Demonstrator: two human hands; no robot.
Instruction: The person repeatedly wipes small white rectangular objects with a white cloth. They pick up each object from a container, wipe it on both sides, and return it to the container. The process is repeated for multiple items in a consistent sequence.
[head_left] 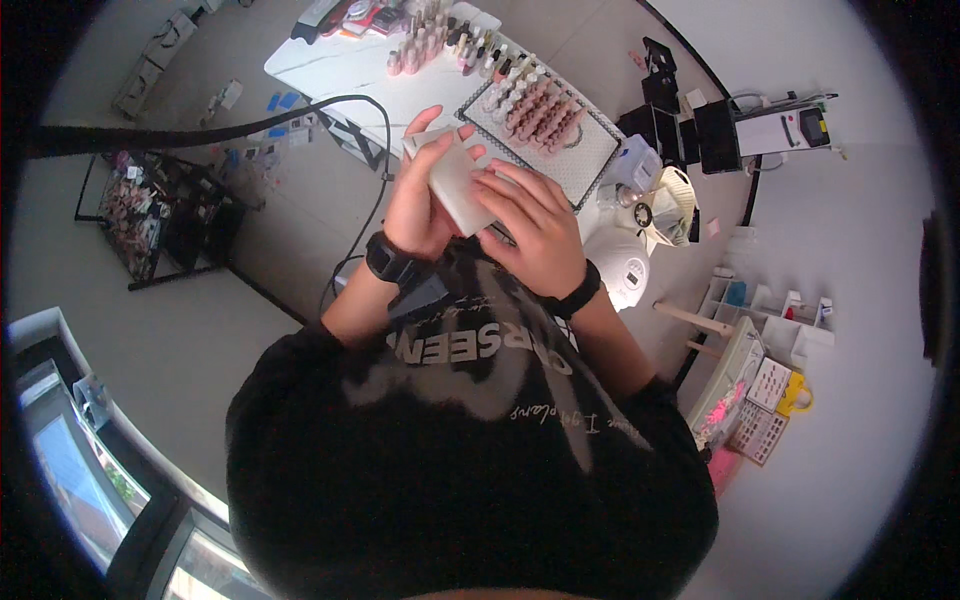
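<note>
A whitish, flat-sided rectangular block (459,192) is held up in front of my chest, near the table's front edge; its exact kind does not show. My left hand (415,200) wraps round its left side, thumb across the upper face and fingertips showing past the far edge. On the other side, the fingers of my right hand (535,222) are bent and rest against the block's right face and edge. Part of the block is covered by my fingers. Both wrists carry dark bands.
Beyond my hands stands a white table (352,72) with rows of small bottles (470,48). A tray of pinkish-brown bottles (548,115) lies there, beside a round white device (618,265). A black cable (375,110) arcs in at left. A shelf unit (765,300) stands at right.
</note>
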